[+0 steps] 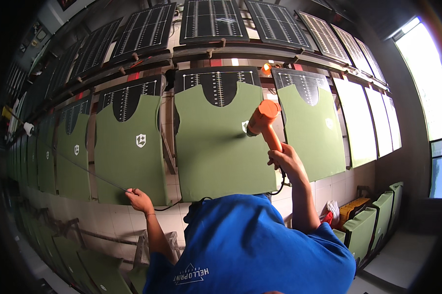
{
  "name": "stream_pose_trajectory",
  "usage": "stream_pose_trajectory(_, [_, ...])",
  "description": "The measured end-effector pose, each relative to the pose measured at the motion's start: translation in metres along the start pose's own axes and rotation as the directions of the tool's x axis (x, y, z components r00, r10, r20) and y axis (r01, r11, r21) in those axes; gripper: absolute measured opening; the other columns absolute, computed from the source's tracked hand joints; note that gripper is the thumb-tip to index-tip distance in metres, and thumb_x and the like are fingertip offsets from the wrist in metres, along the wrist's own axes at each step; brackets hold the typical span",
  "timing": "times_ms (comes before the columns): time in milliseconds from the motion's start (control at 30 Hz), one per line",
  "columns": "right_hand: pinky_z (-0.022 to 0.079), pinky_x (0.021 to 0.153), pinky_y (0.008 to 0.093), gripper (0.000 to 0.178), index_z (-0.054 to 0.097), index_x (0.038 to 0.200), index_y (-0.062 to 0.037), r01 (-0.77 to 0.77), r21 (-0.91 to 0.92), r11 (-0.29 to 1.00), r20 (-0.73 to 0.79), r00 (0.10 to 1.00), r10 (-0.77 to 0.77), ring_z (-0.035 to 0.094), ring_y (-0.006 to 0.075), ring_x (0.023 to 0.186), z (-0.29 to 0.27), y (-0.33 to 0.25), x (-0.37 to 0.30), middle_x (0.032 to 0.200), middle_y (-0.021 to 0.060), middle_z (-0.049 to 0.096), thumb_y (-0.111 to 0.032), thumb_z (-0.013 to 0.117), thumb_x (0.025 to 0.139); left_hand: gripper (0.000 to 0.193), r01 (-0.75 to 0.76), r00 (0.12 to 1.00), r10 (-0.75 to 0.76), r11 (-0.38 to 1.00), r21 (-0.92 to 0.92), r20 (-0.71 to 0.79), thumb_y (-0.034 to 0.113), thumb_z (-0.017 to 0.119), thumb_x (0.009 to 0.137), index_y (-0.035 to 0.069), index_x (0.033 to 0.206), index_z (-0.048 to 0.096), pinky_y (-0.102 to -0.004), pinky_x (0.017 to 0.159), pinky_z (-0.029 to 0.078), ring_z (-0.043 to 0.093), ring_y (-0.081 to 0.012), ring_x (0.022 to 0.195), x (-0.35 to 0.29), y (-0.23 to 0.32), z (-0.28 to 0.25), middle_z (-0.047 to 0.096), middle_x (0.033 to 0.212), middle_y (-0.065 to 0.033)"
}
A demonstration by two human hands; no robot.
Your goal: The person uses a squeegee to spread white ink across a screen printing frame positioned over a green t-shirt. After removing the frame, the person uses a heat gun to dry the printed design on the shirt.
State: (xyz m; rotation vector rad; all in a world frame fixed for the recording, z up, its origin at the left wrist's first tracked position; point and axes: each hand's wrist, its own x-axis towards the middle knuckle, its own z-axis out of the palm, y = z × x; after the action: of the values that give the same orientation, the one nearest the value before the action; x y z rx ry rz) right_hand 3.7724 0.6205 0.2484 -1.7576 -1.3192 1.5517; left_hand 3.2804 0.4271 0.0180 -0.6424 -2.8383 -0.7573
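Observation:
My right hand (287, 160) grips the handle of an orange hot-air blower (266, 115), either a hair dryer or a heat gun. Its dark nozzle points at a white shield print (245, 127), partly hidden behind it, on a green shirt panel (211, 157). Beneath that panel lies a black board (189, 81) with white ruler marks, showing at the neckline. Out to the left, my left hand (140, 201) is closed around a dark power cord (91, 172). The cord slants up from it toward a white fitting (29, 129), and a black lead hangs from the blower's handle.
Similar green panels lie on boards on both sides, one with a white shield emblem (140, 140). Behind them runs a rail (260, 47) with more marked boards (214, 22). An orange lamp-like object (266, 68) sits between boards. Lower right stands a yellow case (353, 209).

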Motion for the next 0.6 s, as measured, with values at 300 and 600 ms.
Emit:
stream_pose_trajectory(300, [0.049,0.06,0.0262,0.024,0.061,0.093,-0.0018,0.036,0.148,0.988,0.086,0.995,-0.049,0.063,0.0105,0.068,-0.058,0.007,-0.009,0.074,0.0009,0.059,-0.025,0.066,0.088,0.035,0.007,1.0,-0.008,0.988,-0.152,-0.009,0.028,0.037,0.107,-0.001,0.119,0.053,-0.0513,0.085,0.049,0.062,-0.0473,0.105,-0.003,-0.003,0.009,0.065,0.116,-0.0273])
stream_pose_trajectory(600, [0.048,0.055,0.0251,0.028,0.058,0.104,-0.0001,0.057,0.258,0.964,-0.116,0.993,-0.028,0.065,0.0123,0.066,-0.26,0.09,-0.002,0.077,0.0034,0.061,-0.023,0.064,0.09,0.029,-0.091,0.976,0.04,0.968,-0.234,-0.213,0.021,0.04,0.104,-0.004,0.115,0.052,-0.0472,0.078,0.048,0.063,-0.0405,0.086,-0.082,0.025,-0.048,0.063,0.095,-0.0235])
